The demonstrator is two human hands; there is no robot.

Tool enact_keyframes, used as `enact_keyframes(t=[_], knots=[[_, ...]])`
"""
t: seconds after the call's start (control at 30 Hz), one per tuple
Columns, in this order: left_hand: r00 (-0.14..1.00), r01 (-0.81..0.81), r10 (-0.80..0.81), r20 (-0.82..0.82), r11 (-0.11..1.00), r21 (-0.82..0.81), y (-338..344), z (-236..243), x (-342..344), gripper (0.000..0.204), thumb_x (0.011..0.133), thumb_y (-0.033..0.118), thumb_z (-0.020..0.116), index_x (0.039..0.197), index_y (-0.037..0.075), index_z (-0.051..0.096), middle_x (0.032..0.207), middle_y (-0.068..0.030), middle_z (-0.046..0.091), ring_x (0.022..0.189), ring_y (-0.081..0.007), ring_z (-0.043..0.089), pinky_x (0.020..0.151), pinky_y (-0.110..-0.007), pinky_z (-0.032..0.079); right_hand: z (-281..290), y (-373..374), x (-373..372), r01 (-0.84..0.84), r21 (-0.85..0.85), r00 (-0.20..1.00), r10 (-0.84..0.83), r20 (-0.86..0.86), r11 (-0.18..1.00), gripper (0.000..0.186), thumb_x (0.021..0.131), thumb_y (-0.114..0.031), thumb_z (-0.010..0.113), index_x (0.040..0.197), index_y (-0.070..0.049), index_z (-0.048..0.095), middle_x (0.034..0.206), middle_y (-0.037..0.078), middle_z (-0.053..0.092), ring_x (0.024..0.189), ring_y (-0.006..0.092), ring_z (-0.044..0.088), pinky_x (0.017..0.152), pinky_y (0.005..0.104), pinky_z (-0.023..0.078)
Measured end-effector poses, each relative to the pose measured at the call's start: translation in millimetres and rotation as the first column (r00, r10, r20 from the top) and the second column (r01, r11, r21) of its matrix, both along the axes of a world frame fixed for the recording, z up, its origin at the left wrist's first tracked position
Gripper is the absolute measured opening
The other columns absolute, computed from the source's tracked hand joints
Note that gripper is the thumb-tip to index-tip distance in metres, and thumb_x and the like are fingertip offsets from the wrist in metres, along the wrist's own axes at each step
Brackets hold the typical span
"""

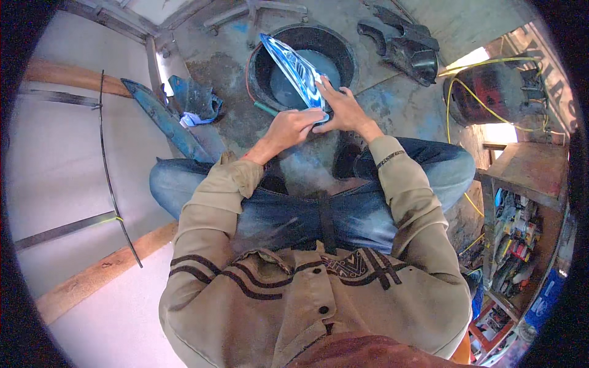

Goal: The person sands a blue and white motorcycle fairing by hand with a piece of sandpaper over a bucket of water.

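Observation:
A glossy blue-and-white pointed panel (293, 69), like a piece of motorcycle fairing, is held slanting over a round black tub (351, 72) of greyish water. Its narrow tip points up and to the left. My left hand (292, 132) is closed on the near end of the panel, its fingers curled at the lower edge; anything tucked beneath them is hidden. Along the panel's right edge, my right hand (345, 109) grips with the fingers on the face and the thumb lower down, close to my left fingertips.
Black moulded plastic parts (408, 49) lie beyond the tub at the right. Another blue pointed panel (161, 116) leans at the left beside dark crumpled pieces (199, 98). A yellow hose (449, 101) loops by a dark red drum (491, 92). Wooden shelving (527, 165) stands right.

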State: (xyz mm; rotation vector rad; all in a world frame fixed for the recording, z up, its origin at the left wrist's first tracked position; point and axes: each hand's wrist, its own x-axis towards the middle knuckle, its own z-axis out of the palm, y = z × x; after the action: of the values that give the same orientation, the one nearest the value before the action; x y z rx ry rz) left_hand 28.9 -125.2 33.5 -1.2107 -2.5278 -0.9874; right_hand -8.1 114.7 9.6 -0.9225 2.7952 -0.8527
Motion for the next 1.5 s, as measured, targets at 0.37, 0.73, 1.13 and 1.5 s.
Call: enact_keyframes(t=[0.37,0.73,1.13,1.5], knots=[[0.986,-0.151,0.153,-0.065,0.988,0.026,-8.4,8.5,-16.6,0.037,0.088,0.003,0.073,0.124,0.012,0.075,0.128,-0.0107,0.076,0.102,-0.0324,0.077,0.085,-0.043,0.062,0.3,-1.5,0.7,-0.006,0.012,1.0,0.006,-0.026,1.0,0.142,0.063,-0.068,0.092,0.171,-0.006,0.023,0.177,0.024,0.02,0.157,0.037,0.038,0.124,0.0624,0.027],[0.997,-0.073,0.073,0.011,0.997,-0.036,6.1,1.3,7.9,0.041,0.084,0.002,0.071,0.124,0.012,0.074,0.126,-0.0098,0.077,0.102,-0.0342,0.077,0.086,-0.044,0.063,-7.6,0.4,-3.3,-0.005,0.003,0.997,0.005,-0.075,1.0,0.142,0.061,-0.075,0.09,0.168,-0.004,0.029,0.175,0.025,0.025,0.154,0.0395,0.043,0.123,0.0633,0.029],[0.987,-0.158,0.157,-0.032,0.987,-0.003,-7.0,6.5,-12.3,0.041,0.088,0.003,0.074,0.128,0.016,0.076,0.128,-0.0067,0.077,0.094,-0.0304,0.078,0.081,-0.04,0.062,1.6,0.2,1.3,-0.005,0.003,1.0,0.005,-0.02,1.0,0.141,0.063,-0.07,0.091,0.17,-0.005,0.024,0.177,0.023,0.022,0.158,0.037,0.038,0.124,0.0629,0.028],[0.986,-0.166,0.165,-0.034,0.986,-0.017,-1.8,0.3,-2.5,0.044,0.087,0.004,0.075,0.129,0.016,0.074,0.132,-0.005,0.076,0.098,-0.0285,0.078,0.082,-0.04,0.061,3.0,0.1,0.9,-0.004,0.014,1.0,0.004,-0.006,1.0,0.14,0.064,-0.069,0.091,0.17,-0.006,0.025,0.177,0.023,0.021,0.16,0.0366,0.033,0.124,0.0628,0.028]])
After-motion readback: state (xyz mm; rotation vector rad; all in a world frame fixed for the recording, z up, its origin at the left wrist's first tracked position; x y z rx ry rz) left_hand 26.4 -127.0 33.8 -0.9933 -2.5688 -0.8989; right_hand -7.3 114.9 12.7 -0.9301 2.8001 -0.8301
